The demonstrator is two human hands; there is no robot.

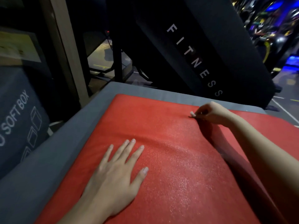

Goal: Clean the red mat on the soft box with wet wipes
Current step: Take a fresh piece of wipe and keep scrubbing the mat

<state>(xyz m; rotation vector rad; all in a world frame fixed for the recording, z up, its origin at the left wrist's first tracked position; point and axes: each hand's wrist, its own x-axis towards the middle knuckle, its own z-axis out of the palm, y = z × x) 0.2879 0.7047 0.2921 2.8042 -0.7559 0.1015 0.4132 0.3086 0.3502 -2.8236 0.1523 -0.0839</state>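
The grey soft box is cut off at the 6 and 9 o'clock edges. The red mat laid on top of it is cropped at 6 and 3 o'clock. The mat's surface is seen as grainy and glistening towards the middle, with a shallow fold across it. The left hand is laid flat on the mat at 7 o'clock, fingers straight and spread, nothing grasped. The right hand, at 2 o'clock, is curled, and a small white scrap is pinched at its fingertips close to the mat. What the scrap is cannot be made out.
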